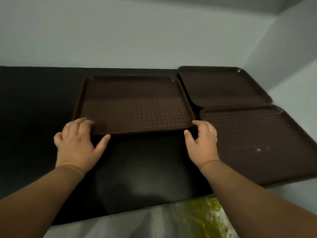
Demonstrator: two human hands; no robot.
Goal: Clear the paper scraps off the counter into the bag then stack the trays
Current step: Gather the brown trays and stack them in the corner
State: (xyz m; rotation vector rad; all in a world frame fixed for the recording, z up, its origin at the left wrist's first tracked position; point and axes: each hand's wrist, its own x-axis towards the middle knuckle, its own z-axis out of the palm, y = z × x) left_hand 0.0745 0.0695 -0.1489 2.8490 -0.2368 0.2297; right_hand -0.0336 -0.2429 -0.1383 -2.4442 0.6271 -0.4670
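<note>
Forearms reach up from the lower corners of the frame, with greenish plastic (204,215), possibly the bag, low between them; the left hand (77,141) curls its fingers over the near left corner of the centre tray (137,103), thumb against the front rim; the right hand (202,140) pinches the near right corner likewise; both are clamped on it. Stacking seems the step in hand: lift level, both corners together, clear the neighbouring rim, then lower squarely so the rims nest. That tray is dark brown, textured and shallow-rimmed, lying mid-frame on the black counter (34,100); two like it lie at right, the far right tray (223,86) and the near right tray (248,131), which bears pale specks (259,149).
</note>
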